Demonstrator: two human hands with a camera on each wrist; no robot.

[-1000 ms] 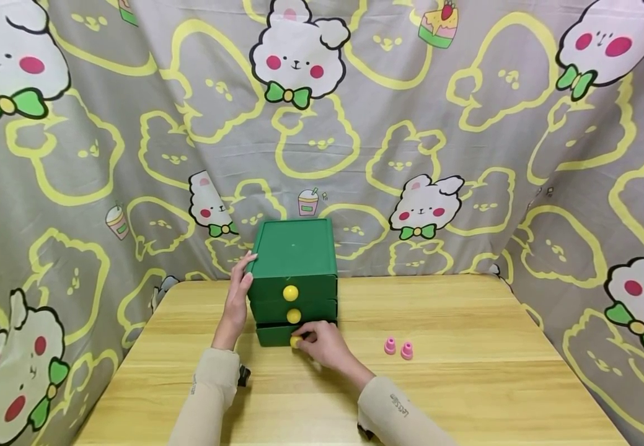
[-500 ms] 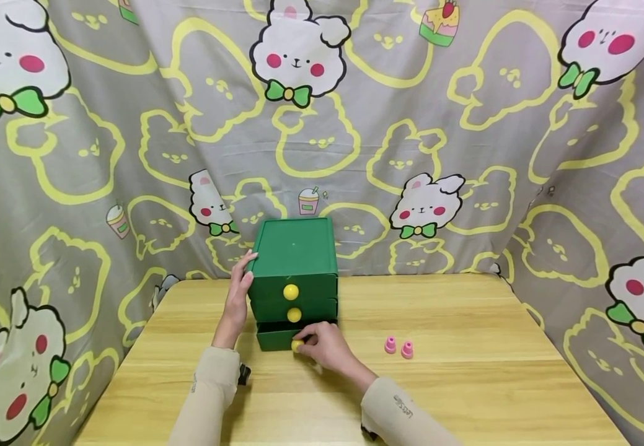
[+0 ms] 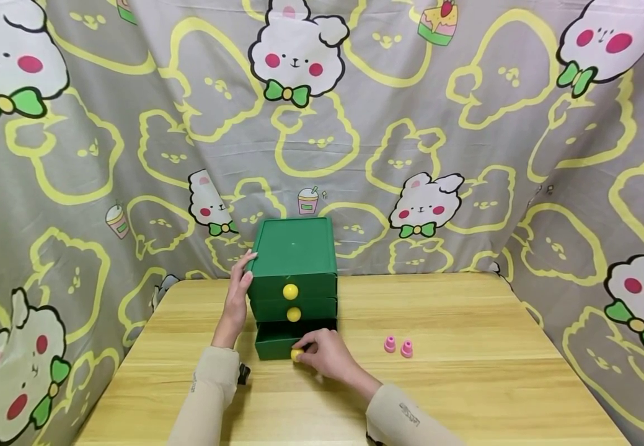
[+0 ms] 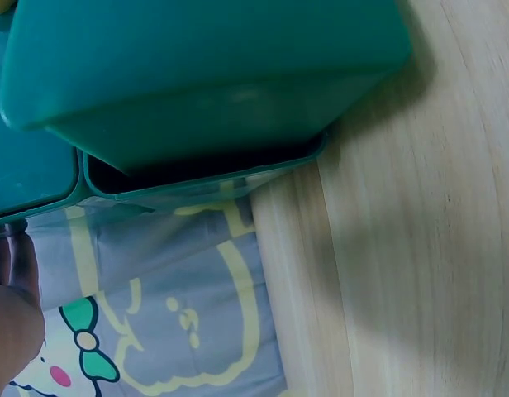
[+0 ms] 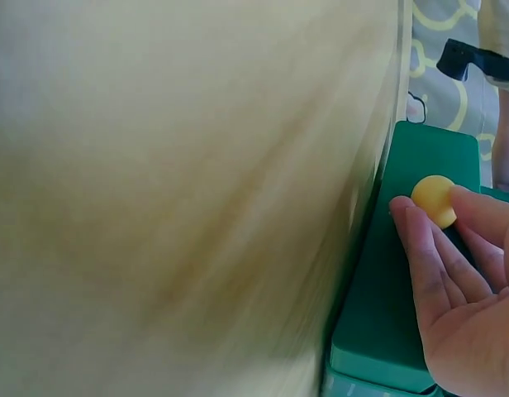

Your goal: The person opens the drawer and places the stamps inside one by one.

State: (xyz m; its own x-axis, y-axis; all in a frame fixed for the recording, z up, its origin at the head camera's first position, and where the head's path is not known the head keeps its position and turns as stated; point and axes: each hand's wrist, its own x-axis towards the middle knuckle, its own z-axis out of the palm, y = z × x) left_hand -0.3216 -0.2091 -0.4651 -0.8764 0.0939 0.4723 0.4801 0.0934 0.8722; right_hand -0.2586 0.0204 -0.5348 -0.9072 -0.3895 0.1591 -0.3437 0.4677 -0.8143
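Note:
A green drawer cabinet (image 3: pixel 296 248) with round yellow knobs stands on the wooden table. Its bottom drawer (image 3: pixel 271 349) sticks out toward me, and the dark inside shows behind the front panel. My right hand (image 3: pixel 327 356) pinches that drawer's yellow knob (image 5: pixel 434 200) between thumb and fingers. Against the cabinet's left side rests my left hand (image 3: pixel 236 303), fingers extended along the upper edge. In the left wrist view the pulled-out drawer (image 4: pixel 213 91) juts past the cabinet body, and part of the left hand (image 4: pixel 13 322) touches the side. Both upper drawers are closed.
Two small pink cone-shaped pieces (image 3: pixel 390 344) stand side by side on the table (image 3: pixel 467 384), right of the cabinet. A patterned curtain (image 3: pixel 366 142) hangs behind and at both sides. A black wrist camera (image 5: pixel 478 62) sits on the left sleeve.
The bottom drawer has slid farther out toward me, my right hand moving with its knob. My left hand has stayed on the cabinet's side.

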